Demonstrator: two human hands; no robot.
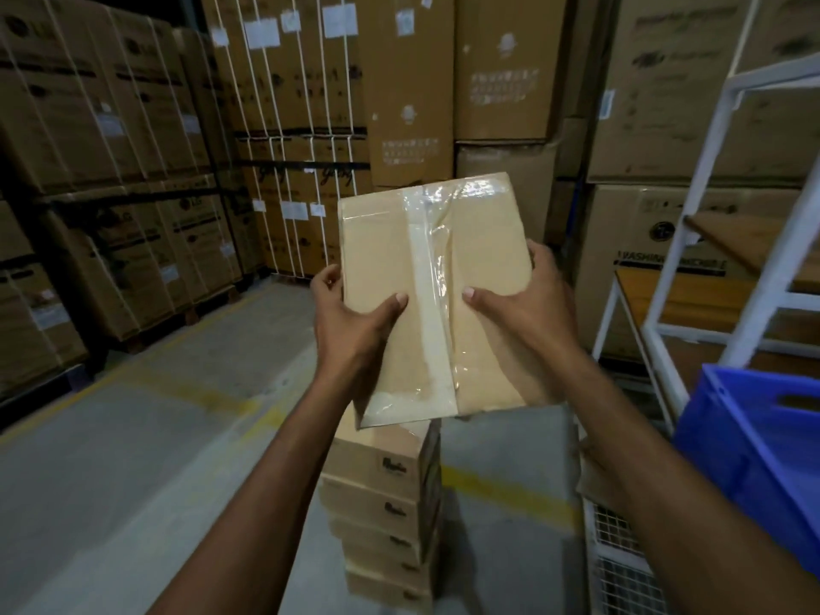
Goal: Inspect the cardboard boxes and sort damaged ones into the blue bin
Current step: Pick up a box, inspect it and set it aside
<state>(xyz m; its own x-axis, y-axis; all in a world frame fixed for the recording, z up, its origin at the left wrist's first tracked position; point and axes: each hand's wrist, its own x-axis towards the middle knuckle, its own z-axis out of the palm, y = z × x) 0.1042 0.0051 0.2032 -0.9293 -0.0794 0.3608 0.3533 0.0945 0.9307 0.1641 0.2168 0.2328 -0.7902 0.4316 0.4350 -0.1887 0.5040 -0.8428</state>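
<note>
Above the stack, a taped cardboard box is clasped at its sides by left hand and right hand, tilted up, seemingly for inspection.

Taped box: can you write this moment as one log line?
held: flat tan taped cardboard box | left hand: grips left edge | right hand: grips right edge | blue plastic bin: at right
</note>
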